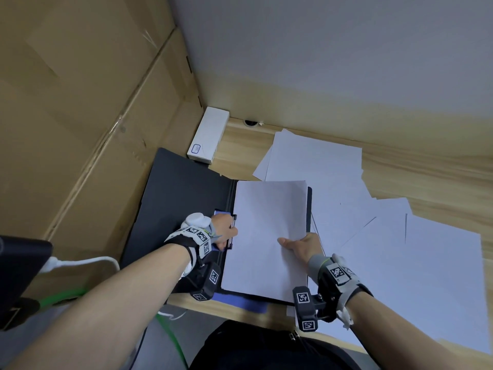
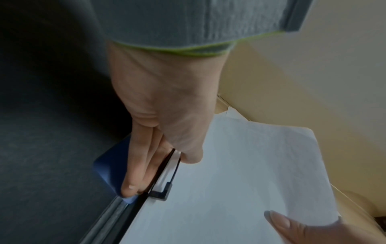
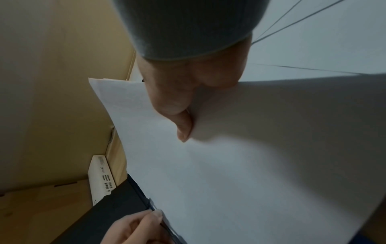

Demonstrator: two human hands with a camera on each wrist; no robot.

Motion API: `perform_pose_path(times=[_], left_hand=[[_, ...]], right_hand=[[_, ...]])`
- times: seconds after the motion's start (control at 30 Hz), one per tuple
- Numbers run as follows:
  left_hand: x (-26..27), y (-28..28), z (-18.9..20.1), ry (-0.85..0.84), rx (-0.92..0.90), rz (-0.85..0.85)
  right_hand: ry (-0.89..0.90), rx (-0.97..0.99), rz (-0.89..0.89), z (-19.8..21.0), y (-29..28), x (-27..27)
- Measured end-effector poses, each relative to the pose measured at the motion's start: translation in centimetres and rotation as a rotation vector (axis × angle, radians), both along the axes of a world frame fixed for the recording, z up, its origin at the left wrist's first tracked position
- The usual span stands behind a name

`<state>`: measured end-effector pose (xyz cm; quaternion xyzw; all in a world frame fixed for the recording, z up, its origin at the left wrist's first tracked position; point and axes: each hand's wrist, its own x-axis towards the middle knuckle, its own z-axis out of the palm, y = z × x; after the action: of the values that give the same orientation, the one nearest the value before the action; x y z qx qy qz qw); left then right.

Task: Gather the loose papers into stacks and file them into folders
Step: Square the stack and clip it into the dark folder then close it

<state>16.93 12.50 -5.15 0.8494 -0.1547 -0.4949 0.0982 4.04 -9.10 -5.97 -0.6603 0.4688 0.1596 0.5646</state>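
Head view: left hand [image 1: 223, 231] pinches the folder's clip [image 1: 232, 232] at the spine, while right hand [image 1: 298, 245] pinches the paper stack's [image 1: 269, 231] right edge; its long left edge lies against the clip, inside the open folder [image 1: 176, 198].

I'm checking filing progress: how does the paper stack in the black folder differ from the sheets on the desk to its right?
The paper stack is squared up with aligned edges; the loose sheets are fanned out at varied angles. The stack lies in the open black folder; the sheets lie on the wooden desk. The right hand pinches the stack, the left hand works the clip; nobody touches the sheets. Both are plain white.
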Motion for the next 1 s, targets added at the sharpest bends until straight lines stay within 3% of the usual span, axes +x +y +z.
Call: perform_pose_path(times=[0.17, 0.7, 1.0], left_hand=[[-0.2, -0.8, -0.2, -0.114, 0.055, -0.046], [-1.7, -2.6, 1.0, -0.187, 0.132, 0.002], [-2.4, -2.5, 1.6, -0.247, 0.122, 0.013]], right_hand=[[0.053, -0.035, 0.022, -1.3, -0.2, 0.1], [0.087, 0.010, 0.050, -2.2, -0.9, -0.4], [-0.036, -0.084, -0.101, -1.7, -5.1, -2.6]])
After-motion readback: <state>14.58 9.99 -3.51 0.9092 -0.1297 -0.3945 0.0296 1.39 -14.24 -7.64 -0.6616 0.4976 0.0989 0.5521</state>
